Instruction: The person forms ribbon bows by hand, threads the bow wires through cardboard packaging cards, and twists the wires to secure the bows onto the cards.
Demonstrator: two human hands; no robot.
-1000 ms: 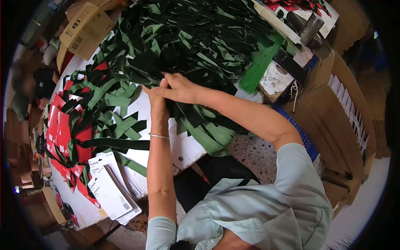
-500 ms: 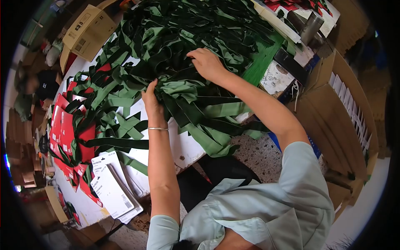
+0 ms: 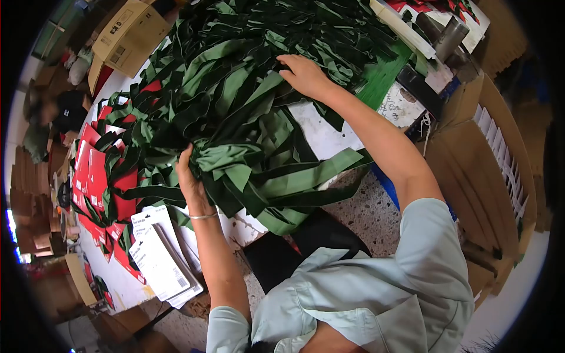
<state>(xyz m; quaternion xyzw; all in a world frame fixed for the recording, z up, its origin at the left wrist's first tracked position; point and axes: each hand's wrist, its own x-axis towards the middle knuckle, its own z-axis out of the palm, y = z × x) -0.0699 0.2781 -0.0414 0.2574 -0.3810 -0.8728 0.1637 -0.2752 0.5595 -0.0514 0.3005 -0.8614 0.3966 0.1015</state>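
Note:
My left hand (image 3: 193, 182), with a bracelet at the wrist, is closed around a gathered bunch of green velvet ribbons (image 3: 226, 157). Its fingers are largely hidden behind the strips. The ribbons' loose ends fan out to the right, past the table's front edge. My right hand (image 3: 307, 76) is over the far pile of dark green ribbons (image 3: 329, 29). Thumb and forefinger are apart there, and one strip ends close to the thumb. I see nothing held between them.
Red cards (image 3: 97, 176) lie at the table's left among ribbons. White printed cards (image 3: 158, 265) are stacked at its near-left edge. An open cardboard box (image 3: 126, 35) stands at the far left, another box (image 3: 471, 170) at right. A metal cylinder (image 3: 450, 36) stands at the far right.
My left hand has moved left and nearer to me with the ribbon bunch, drawing strips off the pile and baring white tabletop. My right hand has shifted slightly right and its fingers have spread.

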